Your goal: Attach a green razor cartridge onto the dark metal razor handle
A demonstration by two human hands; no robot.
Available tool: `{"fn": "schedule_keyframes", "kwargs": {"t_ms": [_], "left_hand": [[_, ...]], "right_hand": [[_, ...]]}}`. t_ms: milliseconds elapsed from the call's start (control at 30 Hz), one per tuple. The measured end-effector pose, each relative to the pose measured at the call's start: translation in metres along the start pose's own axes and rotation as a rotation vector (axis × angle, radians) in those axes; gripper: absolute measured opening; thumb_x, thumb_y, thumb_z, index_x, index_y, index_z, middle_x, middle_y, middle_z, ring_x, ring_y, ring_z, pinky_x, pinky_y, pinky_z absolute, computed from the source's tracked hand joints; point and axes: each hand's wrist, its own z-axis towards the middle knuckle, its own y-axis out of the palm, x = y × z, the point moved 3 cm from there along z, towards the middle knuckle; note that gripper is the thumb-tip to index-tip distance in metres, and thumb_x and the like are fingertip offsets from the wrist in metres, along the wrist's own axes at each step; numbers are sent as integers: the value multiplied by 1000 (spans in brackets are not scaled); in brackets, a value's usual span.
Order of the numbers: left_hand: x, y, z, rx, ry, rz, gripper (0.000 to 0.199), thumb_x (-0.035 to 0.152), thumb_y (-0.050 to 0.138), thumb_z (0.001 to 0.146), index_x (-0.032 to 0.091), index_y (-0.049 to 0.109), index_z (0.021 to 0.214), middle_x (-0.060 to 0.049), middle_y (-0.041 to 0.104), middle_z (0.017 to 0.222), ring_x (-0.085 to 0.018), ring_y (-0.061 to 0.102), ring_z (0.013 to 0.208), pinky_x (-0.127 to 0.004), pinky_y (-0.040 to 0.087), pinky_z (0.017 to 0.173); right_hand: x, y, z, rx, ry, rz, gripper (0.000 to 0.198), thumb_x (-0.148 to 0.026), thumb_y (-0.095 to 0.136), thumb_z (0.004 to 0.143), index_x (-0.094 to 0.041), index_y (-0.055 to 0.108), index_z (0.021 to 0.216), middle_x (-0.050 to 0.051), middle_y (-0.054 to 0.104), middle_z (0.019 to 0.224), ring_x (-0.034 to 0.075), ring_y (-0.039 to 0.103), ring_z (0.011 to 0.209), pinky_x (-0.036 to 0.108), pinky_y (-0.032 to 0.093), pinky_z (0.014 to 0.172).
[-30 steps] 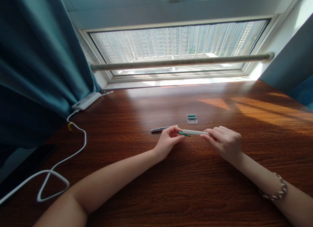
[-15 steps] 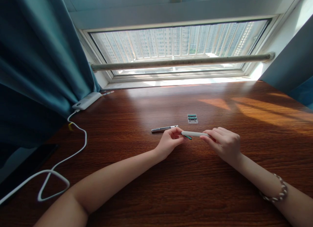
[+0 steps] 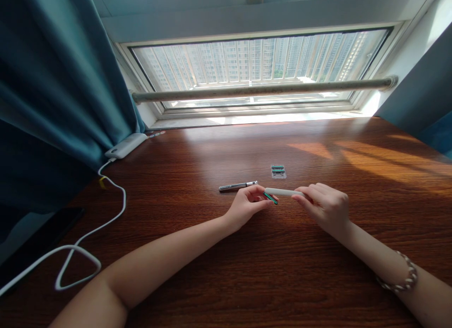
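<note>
Left hand (image 3: pixel 248 204) pinches a green strip (image 3: pixel 270 198) at one end of the white rod (image 3: pixel 280 192); right hand (image 3: pixel 324 202) pinches the other end. Beyond them, a grey rod (image 3: pixel 237 187) and clear tray (image 3: pixel 278 176) lie on the counter (image 3: pixel 219 271).

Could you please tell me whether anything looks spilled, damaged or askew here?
Nothing looks spilled or damaged. Slightly untidy: the white cable lies loosely looped, at left on the table. The green strip at the left hand slants out of line with the white stick.
</note>
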Motion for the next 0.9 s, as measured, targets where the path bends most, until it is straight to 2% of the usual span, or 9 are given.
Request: {"fn": "schedule_keyframes", "kwargs": {"t_ms": [100,267,500,633,767,900], "left_hand": [[0,0,0,-2,8,22,18,22,68,65,12,61,79,-6,67,81,-15,61,76,-31,44,78],[0,-1,-1,13,-6,56,20,25,69,64,13,61,79,-6,67,81,-16,61,76,-30,44,76],[-1,-4,0,65,-32,124,29,30,65,67,15,65,92,-4,64,78,-13,56,70,-27,42,70],[-2,-5,2,95,14,142,27,32,64,69,16,67,90,-3,60,77,-13,51,71,-26,41,68],[-4,-7,3,116,117,197,26,31,62,71,18,67,93,-2,54,75,-12,47,74,-27,40,72],[-5,-9,2,127,161,222,27,30,59,73,21,66,98,-3,51,85,-12,47,76,-25,40,69]], "right_hand": [[-1,0,1,-8,-19,-8,20,-36,55,79,-20,66,76,-1,57,58,10,48,56,24,30,58],[1,-1,2,24,39,-17,21,-36,54,80,-20,66,74,-2,55,54,10,47,54,24,29,56],[3,-2,2,41,47,-48,21,-37,54,80,-20,66,74,-1,58,56,11,50,55,24,29,57],[4,-2,2,54,47,-57,23,-38,53,81,-20,66,76,0,59,56,11,50,55,24,29,56],[4,-2,2,59,43,-75,24,-38,52,81,-20,66,76,0,60,57,10,50,55,24,29,56],[5,-2,2,55,62,-80,23,-38,54,80,-20,66,75,-1,59,57,10,49,55,24,28,56]]}}
